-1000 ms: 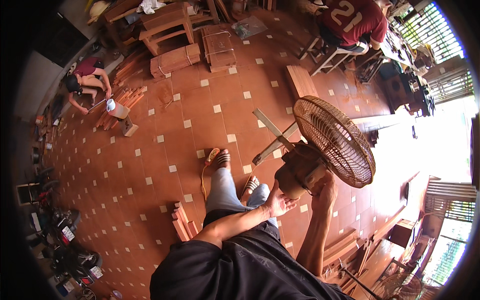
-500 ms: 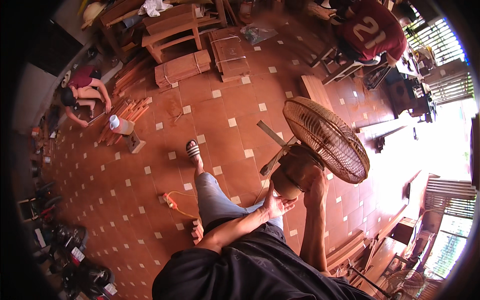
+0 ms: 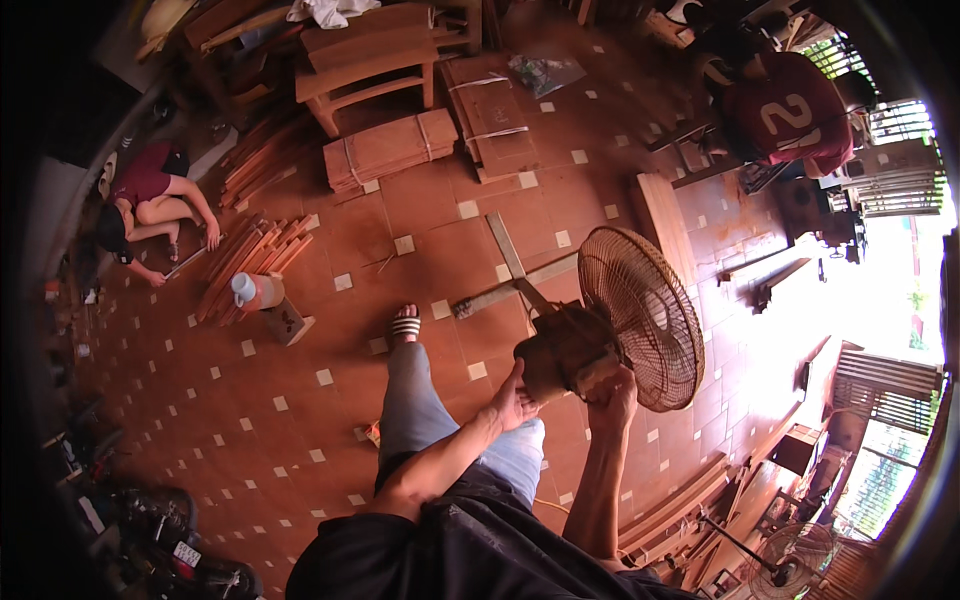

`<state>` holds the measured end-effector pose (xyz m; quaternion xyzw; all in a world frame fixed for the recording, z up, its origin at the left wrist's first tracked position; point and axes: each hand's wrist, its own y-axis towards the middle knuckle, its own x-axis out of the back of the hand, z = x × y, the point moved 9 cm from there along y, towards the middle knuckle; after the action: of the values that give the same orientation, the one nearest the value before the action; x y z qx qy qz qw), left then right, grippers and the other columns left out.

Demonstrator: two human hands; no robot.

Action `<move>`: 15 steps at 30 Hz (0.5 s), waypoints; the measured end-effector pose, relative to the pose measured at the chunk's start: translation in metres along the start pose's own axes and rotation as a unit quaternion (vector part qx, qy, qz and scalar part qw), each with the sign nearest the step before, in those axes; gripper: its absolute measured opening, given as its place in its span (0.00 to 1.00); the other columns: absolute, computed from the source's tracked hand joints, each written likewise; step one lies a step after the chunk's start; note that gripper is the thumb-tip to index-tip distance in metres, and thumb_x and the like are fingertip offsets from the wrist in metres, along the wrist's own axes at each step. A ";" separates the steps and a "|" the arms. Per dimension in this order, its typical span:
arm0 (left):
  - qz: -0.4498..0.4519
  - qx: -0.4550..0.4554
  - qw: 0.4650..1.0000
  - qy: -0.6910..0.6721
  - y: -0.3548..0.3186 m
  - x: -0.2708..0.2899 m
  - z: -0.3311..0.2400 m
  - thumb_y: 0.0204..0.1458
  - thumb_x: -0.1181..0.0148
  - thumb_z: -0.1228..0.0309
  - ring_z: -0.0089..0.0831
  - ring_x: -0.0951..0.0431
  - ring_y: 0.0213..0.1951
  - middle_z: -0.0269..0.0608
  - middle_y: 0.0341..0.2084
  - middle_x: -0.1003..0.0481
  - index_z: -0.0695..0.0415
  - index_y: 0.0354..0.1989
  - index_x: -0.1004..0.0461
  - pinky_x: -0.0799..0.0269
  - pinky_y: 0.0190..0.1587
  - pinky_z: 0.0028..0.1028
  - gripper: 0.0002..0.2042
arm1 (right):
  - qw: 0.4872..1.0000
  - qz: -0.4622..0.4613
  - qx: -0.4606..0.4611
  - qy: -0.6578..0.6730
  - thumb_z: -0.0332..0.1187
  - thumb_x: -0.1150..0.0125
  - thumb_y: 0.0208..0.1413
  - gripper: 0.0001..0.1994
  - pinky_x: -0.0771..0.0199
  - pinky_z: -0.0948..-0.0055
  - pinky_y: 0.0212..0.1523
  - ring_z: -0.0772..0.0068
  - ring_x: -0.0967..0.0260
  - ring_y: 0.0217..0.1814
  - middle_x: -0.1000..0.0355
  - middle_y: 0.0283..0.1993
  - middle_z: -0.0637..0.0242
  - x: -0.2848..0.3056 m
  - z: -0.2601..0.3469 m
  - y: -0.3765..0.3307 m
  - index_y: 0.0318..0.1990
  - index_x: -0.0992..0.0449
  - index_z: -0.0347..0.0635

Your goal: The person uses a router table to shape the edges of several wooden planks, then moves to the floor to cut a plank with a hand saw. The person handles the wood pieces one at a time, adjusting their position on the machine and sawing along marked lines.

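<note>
Hands gripped the fan (image 3: 600, 335) clear of the floor (image 3: 250, 400): left hand (image 3: 512, 398) closed on its motor housing, right hand (image 3: 612, 395) clasped underneath; setting down remained.

A red tiled floor (image 3: 300, 420) with small pale inset squares carries everything. On it lie a loose pile of wood slats (image 3: 248, 262), a bound stack of boards (image 3: 388, 150), a flat bundled panel (image 3: 492, 118), a wooden bench (image 3: 370, 62), the fan's crossed wooden base (image 3: 510, 275) and a plank (image 3: 662, 222).
</note>
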<state>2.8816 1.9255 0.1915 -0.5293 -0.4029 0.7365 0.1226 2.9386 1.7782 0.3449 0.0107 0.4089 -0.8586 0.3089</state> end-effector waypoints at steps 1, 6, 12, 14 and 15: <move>0.006 -0.022 1.000 0.006 -0.007 0.002 -0.018 0.35 0.43 0.17 0.48 0.43 0.73 0.55 0.71 0.43 0.71 0.72 0.49 0.55 0.77 0.46 0.70 | 1.000 0.002 0.002 0.004 0.35 0.51 0.66 0.17 0.53 0.73 0.18 0.80 0.58 0.15 0.53 0.17 0.78 -0.019 -0.009 0.006 0.22 0.39 0.51; -0.055 -0.013 0.998 -0.037 -0.030 0.048 -0.074 0.34 0.36 0.21 0.44 0.35 0.69 0.59 0.66 0.37 0.79 0.70 0.50 0.46 0.75 0.41 0.71 | 0.998 0.029 -0.038 0.028 0.35 0.52 0.67 0.17 0.53 0.72 0.19 0.80 0.60 0.15 0.54 0.16 0.78 -0.059 -0.067 0.017 0.22 0.40 0.51; -0.127 0.005 0.992 -0.009 -0.053 0.070 -0.143 0.31 0.38 0.18 0.44 0.31 0.62 0.57 0.61 0.34 0.83 0.66 0.47 0.40 0.70 0.39 0.73 | 0.999 0.020 -0.020 0.030 0.34 0.58 0.69 0.18 0.53 0.72 0.19 0.79 0.59 0.15 0.54 0.16 0.77 -0.122 -0.103 0.026 0.22 0.39 0.51; -0.146 0.016 0.989 -0.029 -0.041 0.085 -0.158 0.31 0.38 0.18 0.48 0.37 0.67 0.60 0.65 0.39 0.81 0.69 0.50 0.43 0.72 0.43 0.74 | 0.999 0.005 -0.010 0.042 0.33 0.59 0.69 0.18 0.52 0.71 0.20 0.79 0.57 0.16 0.54 0.17 0.77 -0.147 -0.105 0.025 0.23 0.37 0.49; -0.158 0.025 0.986 -0.037 -0.033 0.095 -0.163 0.30 0.38 0.18 0.50 0.40 0.70 0.61 0.68 0.41 0.80 0.70 0.51 0.45 0.73 0.46 0.75 | 0.999 -0.001 -0.008 0.048 0.33 0.59 0.69 0.17 0.52 0.70 0.20 0.78 0.56 0.16 0.54 0.17 0.77 -0.157 -0.106 0.026 0.23 0.36 0.48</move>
<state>2.9773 2.0801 0.1323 -0.4277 -0.4676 0.7368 0.2357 3.0553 1.9230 0.2990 0.0497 0.4299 -0.8542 0.2882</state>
